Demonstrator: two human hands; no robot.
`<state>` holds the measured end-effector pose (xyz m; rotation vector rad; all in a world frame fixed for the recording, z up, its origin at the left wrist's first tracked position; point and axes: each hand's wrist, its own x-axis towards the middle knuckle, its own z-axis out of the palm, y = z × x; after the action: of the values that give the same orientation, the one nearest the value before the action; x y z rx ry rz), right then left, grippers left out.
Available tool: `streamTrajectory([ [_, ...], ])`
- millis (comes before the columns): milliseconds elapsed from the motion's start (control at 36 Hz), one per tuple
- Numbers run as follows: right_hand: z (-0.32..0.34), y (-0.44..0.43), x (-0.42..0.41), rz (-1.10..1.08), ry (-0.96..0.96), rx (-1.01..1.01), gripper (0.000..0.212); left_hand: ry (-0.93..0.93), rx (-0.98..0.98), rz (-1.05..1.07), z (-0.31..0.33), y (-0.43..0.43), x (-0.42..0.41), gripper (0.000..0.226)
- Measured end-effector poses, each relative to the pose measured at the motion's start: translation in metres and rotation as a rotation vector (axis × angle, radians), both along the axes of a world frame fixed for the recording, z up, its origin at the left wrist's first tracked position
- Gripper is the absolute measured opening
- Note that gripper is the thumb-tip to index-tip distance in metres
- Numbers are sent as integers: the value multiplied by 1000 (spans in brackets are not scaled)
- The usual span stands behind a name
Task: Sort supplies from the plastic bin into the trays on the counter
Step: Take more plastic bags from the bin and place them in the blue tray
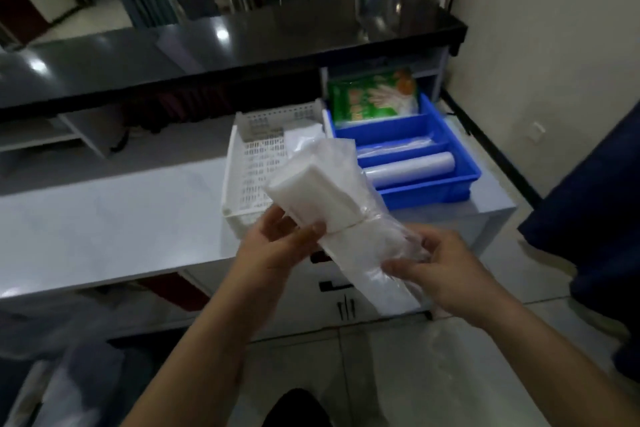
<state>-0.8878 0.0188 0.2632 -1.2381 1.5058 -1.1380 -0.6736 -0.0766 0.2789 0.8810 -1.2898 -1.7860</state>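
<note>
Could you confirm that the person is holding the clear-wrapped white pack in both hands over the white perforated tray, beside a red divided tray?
Not quite: the head view shows the divided tray is blue, not red. The rest holds: left hand, right hand, pack, white perforated tray.

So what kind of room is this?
Probably a shop or service counter's work area. A raised black counter fronts a lower work desk holding a blue divided tray of plastic rolls and a glove pack.
</note>
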Motion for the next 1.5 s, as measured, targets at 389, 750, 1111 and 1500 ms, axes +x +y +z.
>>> streamTrajectory([
  [389,59,-99,-134,-144,1100,-88,42,-711,-954,-498,140,-138,-113,88],
  [750,66,-245,-199,-21,1206,-3,35,-1195,-1333,-562,77,-282,-220,41],
  [1111,-15,-327,-240,244,1151,252,43,-1173,-1036,-625,-33,-343,-247,51],
  [1500,-61,-359,-261,283,1044,348,46,-1239,-741,-567,-76,-356,-255,43],
])
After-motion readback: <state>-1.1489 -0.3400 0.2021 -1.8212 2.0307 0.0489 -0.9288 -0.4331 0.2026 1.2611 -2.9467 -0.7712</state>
